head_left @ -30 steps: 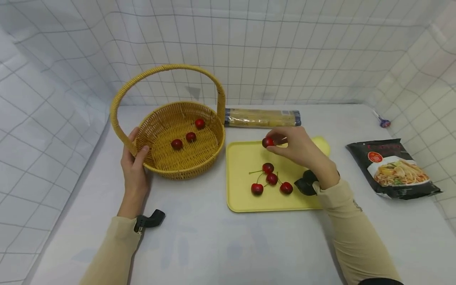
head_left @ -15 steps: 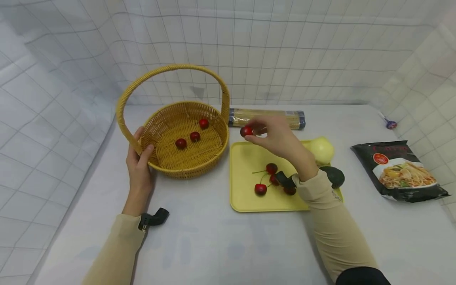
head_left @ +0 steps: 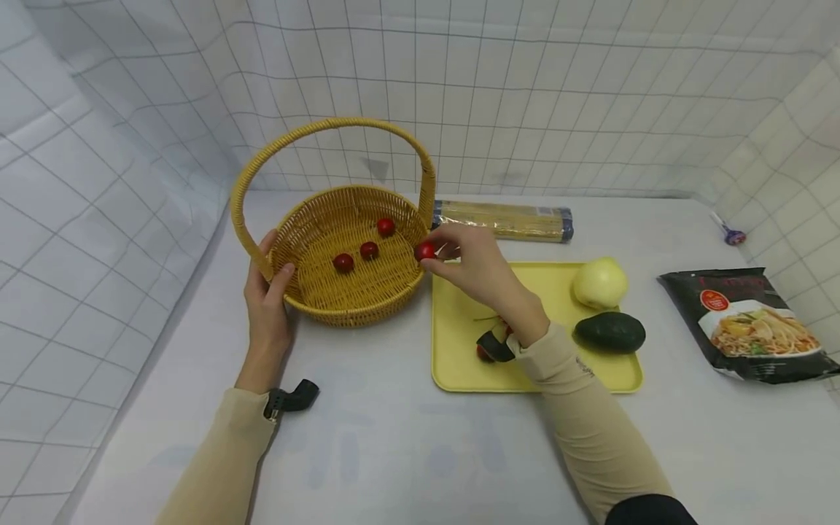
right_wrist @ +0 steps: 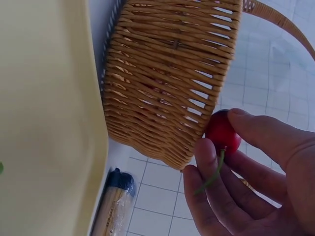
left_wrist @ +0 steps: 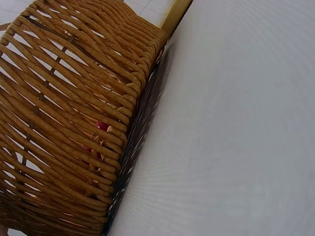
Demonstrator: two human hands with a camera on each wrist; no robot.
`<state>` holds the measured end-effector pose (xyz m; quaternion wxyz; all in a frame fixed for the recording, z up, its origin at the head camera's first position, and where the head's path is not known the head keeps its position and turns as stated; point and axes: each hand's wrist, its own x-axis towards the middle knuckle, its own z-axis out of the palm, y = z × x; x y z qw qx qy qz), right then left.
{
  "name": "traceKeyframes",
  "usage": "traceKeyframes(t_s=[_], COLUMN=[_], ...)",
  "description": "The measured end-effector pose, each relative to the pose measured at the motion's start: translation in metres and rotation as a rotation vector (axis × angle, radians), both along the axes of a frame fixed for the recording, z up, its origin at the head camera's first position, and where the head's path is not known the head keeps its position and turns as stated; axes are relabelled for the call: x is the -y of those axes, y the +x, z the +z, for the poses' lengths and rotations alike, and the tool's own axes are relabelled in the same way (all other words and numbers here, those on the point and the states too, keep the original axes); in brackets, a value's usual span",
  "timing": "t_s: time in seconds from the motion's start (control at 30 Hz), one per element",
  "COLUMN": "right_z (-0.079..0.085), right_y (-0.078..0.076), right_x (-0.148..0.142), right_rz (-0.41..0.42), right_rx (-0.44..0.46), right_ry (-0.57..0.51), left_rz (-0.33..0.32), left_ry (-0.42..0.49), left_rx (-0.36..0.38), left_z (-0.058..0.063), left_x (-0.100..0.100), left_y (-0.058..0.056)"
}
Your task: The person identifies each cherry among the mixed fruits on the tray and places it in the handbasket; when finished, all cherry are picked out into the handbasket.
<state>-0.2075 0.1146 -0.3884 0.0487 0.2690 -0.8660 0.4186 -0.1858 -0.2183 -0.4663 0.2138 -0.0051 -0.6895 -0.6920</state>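
Observation:
A yellow wicker basket point(head_left: 315, 310) with a tall arched handle stands on the left of the table, and three cherries point(head_left: 369, 251) lie inside it. My left hand point(head_left: 267, 306) grips its left rim near the handle's base, thumb inside. Between thumb and fingertips my right hand point(head_left: 475, 266) pinches a cherry point(right_wrist: 222, 132) with a green stem, held at the basket's right rim. Beneath that arm lies the yellow tray point(head_left: 453, 372); more cherries point(head_left: 484, 353) on it are mostly hidden by the wrist. The left wrist view shows the basket's woven side point(left_wrist: 64, 108) close up.
On the tray's right side are a pale yellow-green round fruit point(head_left: 600, 283) and a dark green avocado point(head_left: 610, 332). A wrapped bundle of sticks or noodles point(head_left: 505, 221) lies behind the tray. Farther right are a black noodle packet point(head_left: 751, 324) and a lollipop point(head_left: 733, 237).
My right hand has carried the cherry leftward from above the tray to the basket's right rim. The left hand keeps its grip on the basket. The head view has shifted slightly.

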Motion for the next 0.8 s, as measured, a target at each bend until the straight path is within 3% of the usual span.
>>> traceKeyframes(t_s=[0.4, 0.8], right_z=[0.000, 0.007], right_y=[0.001, 0.012], right_x=[-0.004, -0.047], right_rz=[-0.079, -0.122], right_rx=[-0.041, -0.001], right_ry=[-0.016, 0.043], left_rz=[0.015, 0.027], left_ry=[-0.036, -0.049], left_rx=[0.012, 0.027], left_z=[0.001, 0.002], left_x=[-0.001, 0.000], left_y=[0.001, 0.001])
